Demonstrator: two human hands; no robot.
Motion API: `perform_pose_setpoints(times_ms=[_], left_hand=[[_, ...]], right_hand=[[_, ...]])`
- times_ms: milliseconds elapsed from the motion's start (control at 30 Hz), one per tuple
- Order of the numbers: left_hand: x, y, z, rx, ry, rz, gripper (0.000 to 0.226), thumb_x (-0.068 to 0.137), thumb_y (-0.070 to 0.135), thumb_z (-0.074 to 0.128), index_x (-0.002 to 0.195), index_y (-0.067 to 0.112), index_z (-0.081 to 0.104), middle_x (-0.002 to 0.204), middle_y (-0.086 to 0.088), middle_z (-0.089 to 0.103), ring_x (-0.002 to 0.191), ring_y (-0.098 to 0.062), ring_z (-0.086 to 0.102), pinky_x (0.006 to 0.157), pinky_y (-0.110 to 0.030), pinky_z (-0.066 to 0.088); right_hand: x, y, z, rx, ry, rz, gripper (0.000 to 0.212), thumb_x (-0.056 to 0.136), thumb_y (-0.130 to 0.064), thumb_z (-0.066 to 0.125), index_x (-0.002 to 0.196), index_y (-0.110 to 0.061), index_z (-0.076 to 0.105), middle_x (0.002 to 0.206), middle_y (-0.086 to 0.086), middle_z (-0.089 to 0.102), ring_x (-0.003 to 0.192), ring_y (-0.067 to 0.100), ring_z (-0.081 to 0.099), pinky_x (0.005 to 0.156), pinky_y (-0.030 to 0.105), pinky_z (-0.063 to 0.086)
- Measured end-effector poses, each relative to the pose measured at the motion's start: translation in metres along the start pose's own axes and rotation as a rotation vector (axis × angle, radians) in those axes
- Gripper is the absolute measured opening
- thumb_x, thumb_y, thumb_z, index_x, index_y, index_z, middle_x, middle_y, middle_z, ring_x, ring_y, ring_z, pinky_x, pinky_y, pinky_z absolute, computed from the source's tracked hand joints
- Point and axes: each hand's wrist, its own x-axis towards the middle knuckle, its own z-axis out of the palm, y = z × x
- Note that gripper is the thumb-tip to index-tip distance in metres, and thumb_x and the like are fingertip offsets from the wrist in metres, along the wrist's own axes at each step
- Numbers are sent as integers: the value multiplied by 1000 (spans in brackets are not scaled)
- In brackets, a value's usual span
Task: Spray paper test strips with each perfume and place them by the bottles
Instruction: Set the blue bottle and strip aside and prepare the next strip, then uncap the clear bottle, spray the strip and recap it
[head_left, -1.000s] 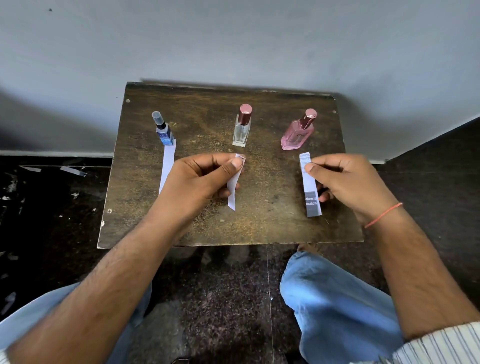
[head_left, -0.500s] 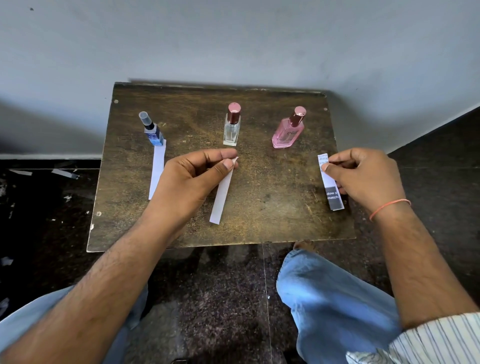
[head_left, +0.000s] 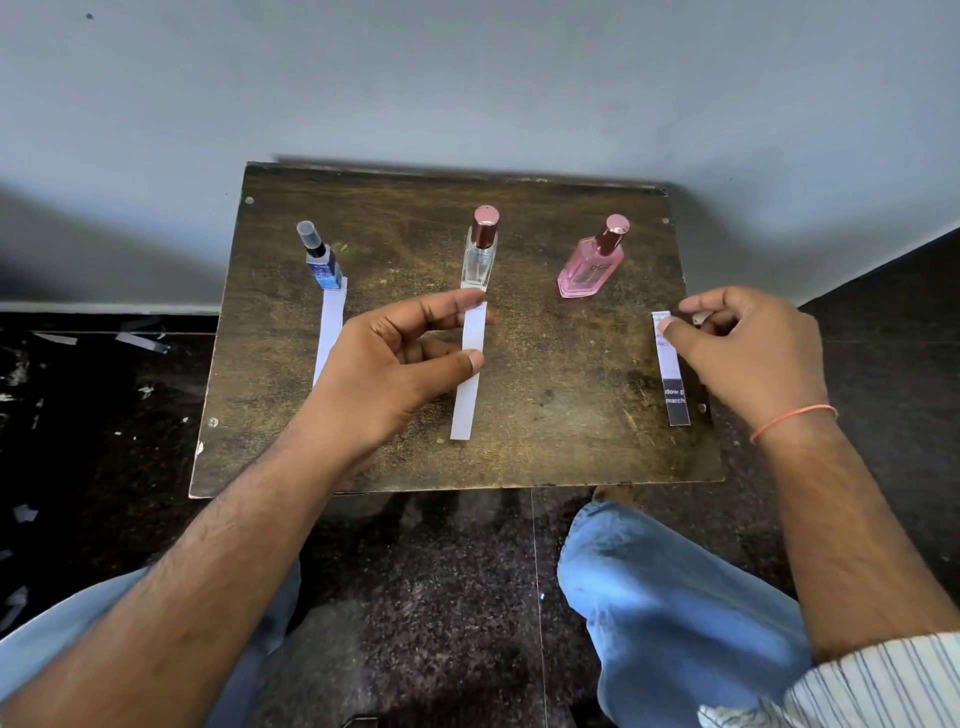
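Three perfume bottles stand in a row on a small dark wooden table (head_left: 566, 431): a blue one (head_left: 325, 266), a clear one (head_left: 479, 260) and a pink one (head_left: 589, 270). A white strip (head_left: 332, 322) lies in front of the blue bottle. A second white strip (head_left: 466, 400) lies flat in front of the clear bottle. My left hand (head_left: 384, 374) hovers over it, with index tip at its top end and thumb touching its left edge. A printed strip (head_left: 675, 387) lies near the table's right edge, off to the right of the pink bottle. My right hand's (head_left: 753, 348) thumb rests on its top, the other fingers loosely curled.
The table stands against a grey wall on a dark speckled floor. Paper scraps (head_left: 140, 340) litter the floor to the left. My knees in blue jeans (head_left: 675, 597) are below the table's front edge.
My left hand has laid its white strip flat in front of the clear bottle and spread its thumb and index apart. My right hand's index finger has lifted off the printed strip.
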Motion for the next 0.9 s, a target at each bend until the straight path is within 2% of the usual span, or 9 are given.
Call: perform_pose_setpoints(times_ms=[133, 267, 367, 433, 533, 667, 767, 833, 900], left_hand=[[-2, 1, -3, -7, 18, -8, 58, 86, -13, 78, 136, 15, 73, 120, 6, 80, 88, -11, 72, 90, -22, 61], [-4, 1, -6, -25, 31, -8, 63, 85, -13, 79, 139, 17, 70, 131, 2, 77, 95, -26, 66, 95, -28, 63], [-4, 1, -11, -17, 38, -8, 63, 85, -13, 80, 138, 20, 71, 133, -1, 77, 98, -29, 68, 97, -30, 63], [-4, 1, -14, -13, 41, 0, 62, 85, -12, 79, 136, 22, 71, 131, -2, 78, 99, -27, 72, 95, -29, 63], [-2, 2, -19, -28, 55, 9, 60, 88, -12, 77, 138, 20, 68, 125, -3, 81, 103, -21, 76, 93, -28, 64], [-1, 5, -21, -48, 82, 0, 53, 92, -7, 75, 133, 23, 61, 113, -8, 84, 95, -18, 78, 76, -24, 61], [-2, 6, -23, -44, 85, -1, 46, 93, -3, 76, 128, 22, 60, 105, -11, 85, 101, -22, 81, 74, -27, 62], [-3, 7, -23, -40, 85, 2, 39, 94, 0, 76, 124, 20, 61, 102, -12, 85, 96, -19, 82, 73, -27, 63], [-4, 8, -23, -18, 83, 8, 29, 95, 2, 75, 117, 18, 66, 100, -11, 85, 92, -15, 81, 74, -27, 65]], right_hand=[[-12, -17, -1, 152, 199, -264, 26, 97, -45, 77, 81, -25, 73, 67, -3, 66, 65, 18, 62, 69, 28, 47], [-27, -34, 11, 261, 173, -521, 41, 103, -35, 75, 69, -12, 68, 57, -3, 55, 53, 16, 49, 55, 31, 38], [-37, -55, 35, 272, 128, -602, 27, 102, -28, 77, 82, -10, 77, 62, -3, 59, 54, 10, 51, 56, 24, 38], [-43, -70, 52, 304, 97, -648, 13, 101, -21, 78, 98, -8, 80, 78, -7, 67, 58, 7, 55, 60, 17, 42], [-48, -88, 70, 339, 99, -623, 22, 101, -19, 77, 121, -10, 76, 105, -19, 66, 62, 10, 60, 61, 16, 48], [-43, -100, 87, 349, 77, -520, 47, 98, -21, 78, 141, -14, 63, 134, -3, 68, 68, 10, 68, 69, 11, 50], [-36, -106, 97, 358, 13, -448, 57, 97, -23, 79, 150, -17, 57, 142, -5, 64, 68, 8, 70, 76, 25, 61], [-34, -110, 103, 374, -12, -411, 58, 96, -22, 79, 150, -19, 58, 144, -7, 66, 65, 9, 71, 78, 39, 64], [-32, -113, 108, 383, -24, -379, 54, 95, -23, 79, 146, -23, 62, 138, -12, 69, 62, 11, 69, 76, 41, 64]])
